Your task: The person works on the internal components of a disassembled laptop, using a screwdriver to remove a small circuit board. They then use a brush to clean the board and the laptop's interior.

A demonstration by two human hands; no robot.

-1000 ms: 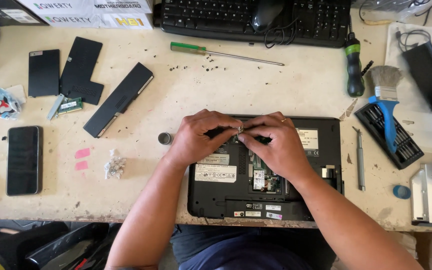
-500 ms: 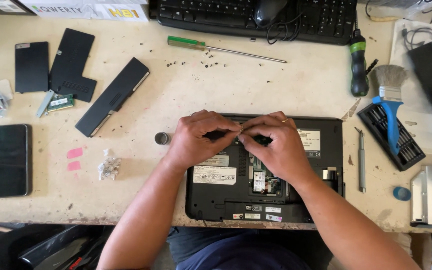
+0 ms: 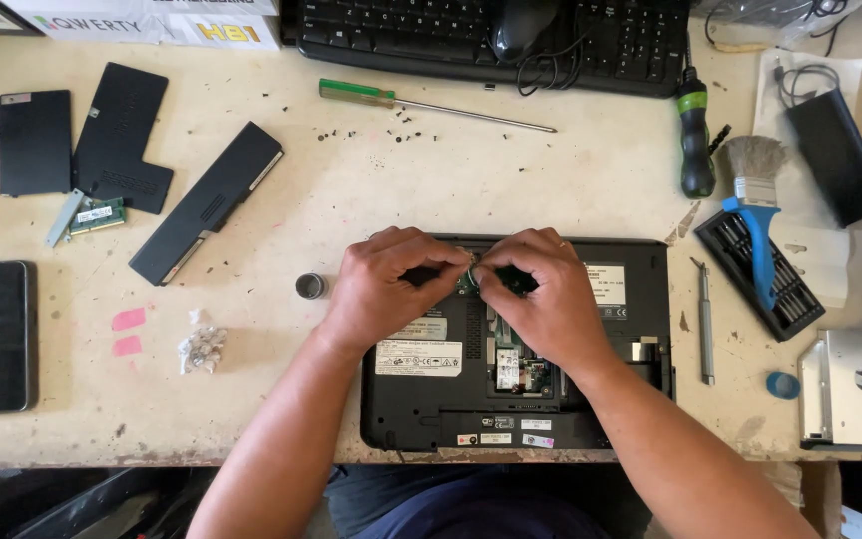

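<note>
Two hands, left hand and right hand, fingers pinched together on a small green part over one upturned black laptop on the worktop. One battery, two screwdrivers nearby.

black laptop, underside up, bay open

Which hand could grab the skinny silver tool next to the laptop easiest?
The right hand, probably. The silver tool lies just past the laptop's right edge, on that hand's side; the left hand would have to cross over.
</note>
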